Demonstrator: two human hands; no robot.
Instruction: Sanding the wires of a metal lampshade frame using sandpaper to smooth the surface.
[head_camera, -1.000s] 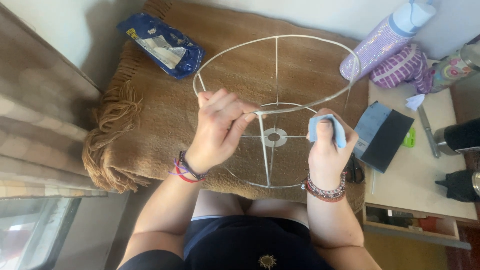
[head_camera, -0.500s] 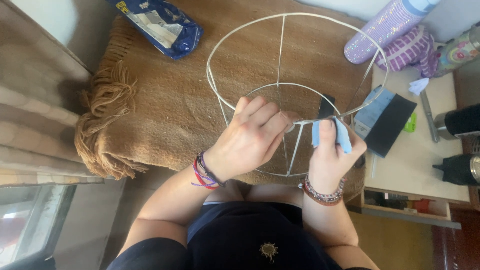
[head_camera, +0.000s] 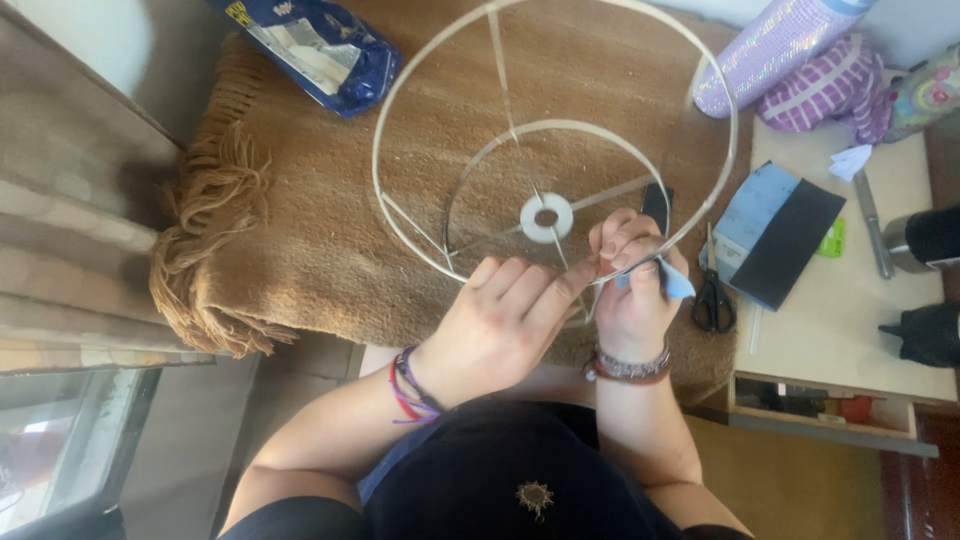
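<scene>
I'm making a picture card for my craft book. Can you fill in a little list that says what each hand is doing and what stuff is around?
Left hand: fingers grip the wire lampshade frame at its near rim
Right hand: pinches a small blue piece against the same rim
Frame: two white rings joined by struts, with a round centre fitting
Underneath: brown fringed blanket
On the blanket: blue plastic packet
Side table: scissors, black and blue pad
Wrists: bracelets on both
</scene>
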